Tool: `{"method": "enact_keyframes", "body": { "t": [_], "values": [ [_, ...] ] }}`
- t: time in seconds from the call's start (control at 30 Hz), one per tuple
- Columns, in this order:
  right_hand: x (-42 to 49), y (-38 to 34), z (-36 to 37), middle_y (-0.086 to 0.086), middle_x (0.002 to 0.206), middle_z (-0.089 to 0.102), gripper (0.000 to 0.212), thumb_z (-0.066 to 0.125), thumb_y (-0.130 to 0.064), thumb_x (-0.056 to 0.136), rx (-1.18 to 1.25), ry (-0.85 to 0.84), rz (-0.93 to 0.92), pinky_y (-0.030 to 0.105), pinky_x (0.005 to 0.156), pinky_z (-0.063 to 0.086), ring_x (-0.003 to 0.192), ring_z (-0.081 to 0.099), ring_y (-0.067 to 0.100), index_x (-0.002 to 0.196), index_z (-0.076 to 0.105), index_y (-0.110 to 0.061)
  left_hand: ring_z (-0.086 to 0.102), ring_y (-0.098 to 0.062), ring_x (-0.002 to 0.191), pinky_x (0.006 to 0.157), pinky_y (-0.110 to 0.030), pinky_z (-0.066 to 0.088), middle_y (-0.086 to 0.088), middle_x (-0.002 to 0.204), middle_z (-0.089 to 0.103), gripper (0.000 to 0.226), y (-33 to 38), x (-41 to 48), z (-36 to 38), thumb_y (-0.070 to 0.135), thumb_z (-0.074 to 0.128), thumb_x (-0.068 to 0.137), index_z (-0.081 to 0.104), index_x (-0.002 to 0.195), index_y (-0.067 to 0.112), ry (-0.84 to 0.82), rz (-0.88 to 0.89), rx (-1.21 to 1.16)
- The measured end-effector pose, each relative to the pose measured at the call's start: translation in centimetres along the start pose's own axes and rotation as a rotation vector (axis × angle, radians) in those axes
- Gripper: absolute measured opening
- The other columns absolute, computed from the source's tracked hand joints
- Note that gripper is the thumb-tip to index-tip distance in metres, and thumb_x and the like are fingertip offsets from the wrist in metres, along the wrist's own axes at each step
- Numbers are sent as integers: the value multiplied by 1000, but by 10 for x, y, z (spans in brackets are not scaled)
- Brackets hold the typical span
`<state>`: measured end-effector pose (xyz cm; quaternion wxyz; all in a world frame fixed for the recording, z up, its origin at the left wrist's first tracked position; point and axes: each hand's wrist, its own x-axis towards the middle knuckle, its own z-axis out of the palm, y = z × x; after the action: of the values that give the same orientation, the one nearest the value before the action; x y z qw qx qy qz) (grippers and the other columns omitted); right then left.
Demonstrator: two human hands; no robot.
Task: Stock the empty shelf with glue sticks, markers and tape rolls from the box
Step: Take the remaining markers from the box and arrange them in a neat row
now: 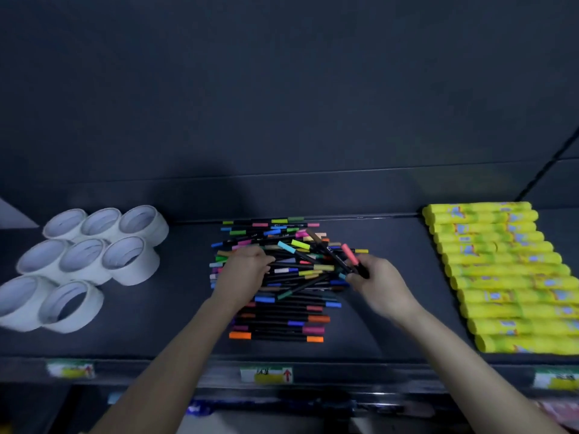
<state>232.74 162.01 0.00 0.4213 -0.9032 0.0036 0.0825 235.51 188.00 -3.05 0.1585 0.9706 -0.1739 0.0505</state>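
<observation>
Head cam, single view: looks fwd and steeply down, close over dark shelf [141,324].

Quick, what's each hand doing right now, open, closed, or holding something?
Left hand: fingers curled on the marker pile; a grip cannot be told.
Right hand: closed, gripping a few markers.

9 o'clock: tape rolls [131,261] block us | centre: marker pile [282,311] heaped, our left hand [242,274] and right hand [380,286] gripping markers [332,255] over it | 3 o'clock: glue sticks [507,277] packed in a row | free: we see bare shelf [175,324] lanes at 8 and 4 o'clock flanking the pile, plus a back strip at 12 o'clock
</observation>
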Motion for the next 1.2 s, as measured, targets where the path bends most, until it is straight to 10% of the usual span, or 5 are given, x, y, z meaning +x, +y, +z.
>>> {"method": "enact_keyframes", "body": {
  "t": [0.27,0.57,0.73,1.03,1.2],
  "values": [
    [18,-20,20,-4,69,54,12,58,-9,91,-112,-47,-68,17,53,34,68,49,18,83,57,-17,66,-32,91,79,-45,56,-13,98,71,35,-9,-14,5,15,84,68,74,98,2,79,-17,25],
    [43,-63,74,12,101,63,24,51,-2,87,-514,-51,-287,38,74,49,96,60,35,107,60,-11,18,-18,144,115,-34,26,-4,157,17,104,-37,-35,-5,47,75,76,10,152,16,57,-514,-425],
    [61,-72,100,8,122,59,41,49,-2,88,-666,-121,-356,41,90,46,115,52,33,125,57,-18,48,-13,126,101,-41,46,5,136,51,92,-64,-40,4,74,67,63,37,139,29,82,-615,-639],
    [49,-51,100,13,131,50,57,67,-33,85,-549,206,-192,49,106,29,127,40,34,138,49,-21,25,-8,140,112,-27,21,5,156,26,62,-54,-35,11,45,42,97,24,151,20,162,-674,-831],
    [34,-18,85,22,147,32,85,70,-55,76,-215,372,251,51,112,23,140,22,38,145,36,-18,30,-11,138,107,-26,24,3,153,30,63,-50,-34,12,42,51,94,29,149,19,192,-679,-823]
  ]
}}
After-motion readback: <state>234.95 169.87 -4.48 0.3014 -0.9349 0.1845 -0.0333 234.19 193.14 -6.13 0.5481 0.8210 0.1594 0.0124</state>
